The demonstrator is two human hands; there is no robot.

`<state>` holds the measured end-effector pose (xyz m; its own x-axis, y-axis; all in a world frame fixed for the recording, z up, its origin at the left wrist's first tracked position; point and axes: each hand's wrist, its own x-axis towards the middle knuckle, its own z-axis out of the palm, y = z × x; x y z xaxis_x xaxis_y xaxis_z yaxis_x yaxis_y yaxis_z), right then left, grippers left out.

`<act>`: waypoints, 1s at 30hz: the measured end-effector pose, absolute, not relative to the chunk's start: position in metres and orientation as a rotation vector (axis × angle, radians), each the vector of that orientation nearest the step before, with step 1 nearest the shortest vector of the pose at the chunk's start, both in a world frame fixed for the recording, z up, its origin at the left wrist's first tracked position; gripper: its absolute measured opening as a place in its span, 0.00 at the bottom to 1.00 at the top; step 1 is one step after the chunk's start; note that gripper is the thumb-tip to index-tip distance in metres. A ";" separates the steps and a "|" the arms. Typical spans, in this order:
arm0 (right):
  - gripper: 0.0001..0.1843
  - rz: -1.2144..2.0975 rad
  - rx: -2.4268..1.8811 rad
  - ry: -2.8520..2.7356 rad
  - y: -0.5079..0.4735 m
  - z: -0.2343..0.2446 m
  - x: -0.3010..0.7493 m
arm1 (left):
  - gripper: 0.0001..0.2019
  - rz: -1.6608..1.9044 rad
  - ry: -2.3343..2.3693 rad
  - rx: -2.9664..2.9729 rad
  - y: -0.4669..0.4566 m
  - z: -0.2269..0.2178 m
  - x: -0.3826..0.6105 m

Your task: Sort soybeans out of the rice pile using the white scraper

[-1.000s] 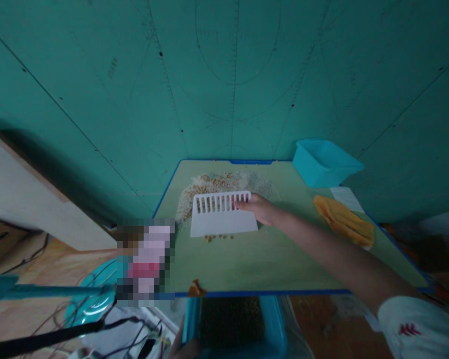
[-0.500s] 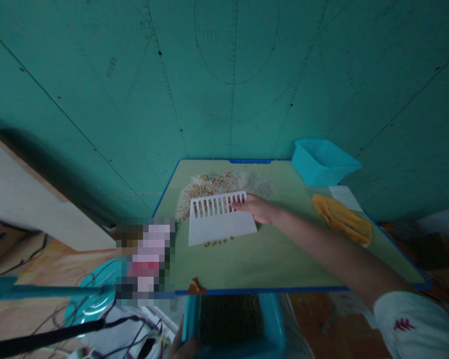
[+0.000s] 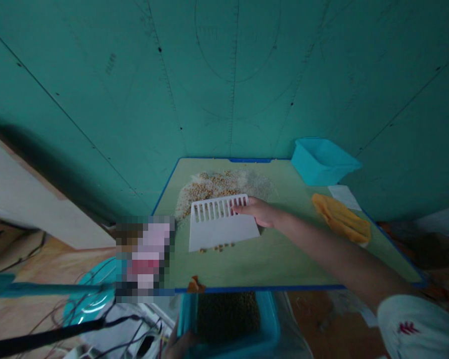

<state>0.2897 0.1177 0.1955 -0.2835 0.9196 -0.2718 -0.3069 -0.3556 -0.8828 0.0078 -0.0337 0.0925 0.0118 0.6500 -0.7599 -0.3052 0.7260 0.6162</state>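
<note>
My right hand (image 3: 261, 211) is closed on the right end of a white slotted plastic scraper (image 3: 222, 232), thumb lying over the slots. The scraper leans on the green tabletop, and a few yellow kernels (image 3: 219, 248) lie along its near edge. Behind it spreads a pile of orange-yellow kernels mixed with pale grains (image 3: 205, 187). Low in the view, my left hand (image 3: 179, 345) grips the left rim of a blue tub (image 3: 271, 324), its fingers somewhat blurred. Dark, small-grained contents (image 3: 228, 316) fill part of that tub, below the table's front edge.
A second blue tub (image 3: 324, 164) stands at the table's back right. Near it are a yellow cloth (image 3: 340, 219) and a white sheet (image 3: 344, 197). Brown tape (image 3: 196, 284) sticks to the front edge of the table (image 3: 284, 269). Cables and a blue stool (image 3: 93, 299) are lower left.
The scraper and my right hand have come slightly towards me, and the kernels before it have shifted nearer and spread. The lower tub and my left hand have moved slightly left.
</note>
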 end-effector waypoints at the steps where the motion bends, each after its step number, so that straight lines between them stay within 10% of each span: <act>1: 0.21 1.772 -1.042 -0.925 0.117 0.196 0.290 | 0.28 0.776 1.367 0.310 -0.033 0.097 0.008; 30: 0.18 1.892 -1.045 -0.916 0.115 0.198 0.276 | 0.29 0.839 1.431 0.305 -0.031 0.110 -0.006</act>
<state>0.2761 0.1153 0.1980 -0.3641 0.8702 -0.3319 -0.2793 -0.4420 -0.8524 -0.0064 -0.0305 0.1102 -0.0791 0.6656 -0.7421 -0.3231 0.6871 0.6507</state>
